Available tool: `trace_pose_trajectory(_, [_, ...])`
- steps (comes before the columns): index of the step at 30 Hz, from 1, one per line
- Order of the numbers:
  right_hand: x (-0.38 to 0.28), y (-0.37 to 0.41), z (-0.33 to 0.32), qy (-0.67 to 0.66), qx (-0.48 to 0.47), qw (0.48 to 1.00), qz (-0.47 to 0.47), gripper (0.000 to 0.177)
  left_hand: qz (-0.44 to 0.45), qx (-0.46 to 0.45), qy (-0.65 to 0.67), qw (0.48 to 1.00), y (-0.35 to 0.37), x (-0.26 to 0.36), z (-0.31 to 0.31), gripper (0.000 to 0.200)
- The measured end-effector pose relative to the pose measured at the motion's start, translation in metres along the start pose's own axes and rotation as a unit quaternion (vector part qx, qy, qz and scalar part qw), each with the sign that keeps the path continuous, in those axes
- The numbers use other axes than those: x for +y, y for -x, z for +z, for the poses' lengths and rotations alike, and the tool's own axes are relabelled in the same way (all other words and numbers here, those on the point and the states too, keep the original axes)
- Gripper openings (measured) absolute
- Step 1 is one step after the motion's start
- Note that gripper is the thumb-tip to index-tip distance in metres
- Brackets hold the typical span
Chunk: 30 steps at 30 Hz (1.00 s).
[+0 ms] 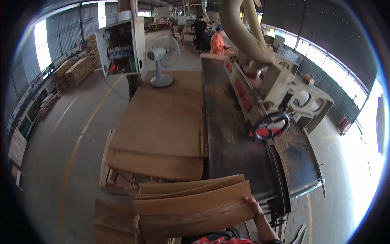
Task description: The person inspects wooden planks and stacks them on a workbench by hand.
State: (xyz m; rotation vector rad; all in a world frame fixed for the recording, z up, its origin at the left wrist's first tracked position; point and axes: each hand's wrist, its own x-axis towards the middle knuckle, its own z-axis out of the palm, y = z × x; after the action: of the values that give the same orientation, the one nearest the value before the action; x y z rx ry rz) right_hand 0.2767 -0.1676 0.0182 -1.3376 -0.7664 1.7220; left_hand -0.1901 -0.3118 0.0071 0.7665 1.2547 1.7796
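Note:
In the head view, curved wooden boards lie one over another, low in front of my body. My left hand grips their left end, its fingertips showing at the edge and the rest of the hand hidden. At the upper right corner, my right hand is closed on the nearest board, the thumb over its face. Beyond the boards stands a wood-topped table with a loose panel along its near end. Another brown board shows below, left of my left hand.
A woodworking machine with a dark bed, a black handwheel and a thick hose stands on the right. A fan sits at the table's far end by an electrical cabinet. Two people are farther back.

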Motion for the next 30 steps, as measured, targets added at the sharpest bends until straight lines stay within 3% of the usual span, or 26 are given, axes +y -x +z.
trace_pose_trajectory(5, [-0.087, -0.094, 0.106, 0.090, 0.031, 0.992, 0.083, 0.055, 0.055, 0.015, -0.062, 0.996, -0.073, -0.002, -0.013, 0.082])
trace_pose_trajectory(7, [-0.084, -0.174, 0.104, 0.061, -0.060, 0.992, 0.096, 0.057, 0.087, 0.031, -0.094, 0.991, -0.090, -0.005, -0.012, 0.083])
trace_pose_trajectory(11, [-0.156, -0.242, 0.200, 0.150, -0.100, 0.972, 0.149, 0.059, 0.161, 0.058, -0.142, 0.975, -0.117, -0.014, -0.004, 0.084])
trace_pose_trajectory(15, [-0.171, -0.304, 0.261, 0.181, -0.147, 0.954, 0.188, 0.061, 0.207, 0.095, -0.175, 0.958, -0.130, -0.024, 0.001, 0.085])
trace_pose_trajectory(18, [-0.153, -0.387, 0.270, 0.182, -0.226, 0.937, 0.197, 0.068, 0.230, 0.115, -0.188, 0.948, -0.138, -0.034, 0.009, 0.086])
trace_pose_trajectory(20, [-0.176, -0.394, 0.302, 0.316, -0.239, 0.906, 0.150, 0.076, 0.219, 0.130, -0.182, 0.950, -0.143, -0.050, 0.015, 0.088])
trace_pose_trajectory(21, [-0.171, -0.386, 0.324, 0.408, -0.137, 0.901, 0.049, 0.080, 0.205, 0.139, -0.174, 0.953, -0.145, -0.061, 0.017, 0.089])
trace_pose_trajectory(22, [-0.193, -0.409, 0.335, 0.587, -0.174, 0.790, 0.011, 0.090, 0.149, 0.169, -0.176, 0.958, -0.142, -0.080, 0.013, 0.089])
trace_pose_trajectory(23, [-0.215, -0.431, 0.345, 0.737, -0.200, 0.645, -0.040, 0.101, 0.086, 0.200, -0.180, 0.959, -0.123, -0.088, 0.014, 0.088])
trace_pose_trajectory(24, [-0.212, -0.443, 0.347, 0.811, -0.081, 0.553, -0.172, 0.108, 0.076, 0.200, -0.247, 0.945, -0.116, -0.074, 0.030, 0.086])
trace_pose_trajectory(25, [-0.219, -0.455, 0.350, 0.814, -0.083, 0.541, -0.193, 0.110, 0.067, 0.207, -0.273, 0.937, -0.118, -0.069, 0.042, 0.084])
trace_pose_trajectory(27, [-0.203, -0.468, 0.345, 0.779, -0.037, 0.535, -0.326, 0.105, 0.051, 0.232, -0.284, 0.929, -0.121, -0.083, 0.055, 0.080])
trace_pose_trajectory(28, [-0.187, -0.458, 0.338, 0.740, -0.028, 0.588, -0.326, 0.105, 0.004, 0.237, -0.098, 0.967, -0.123, -0.087, 0.066, 0.077])
trace_pose_trajectory(30, [-0.157, -0.428, 0.330, 0.652, 0.005, 0.683, -0.329, 0.105, -0.124, 0.252, 0.100, 0.954, -0.119, -0.106, 0.076, 0.080])
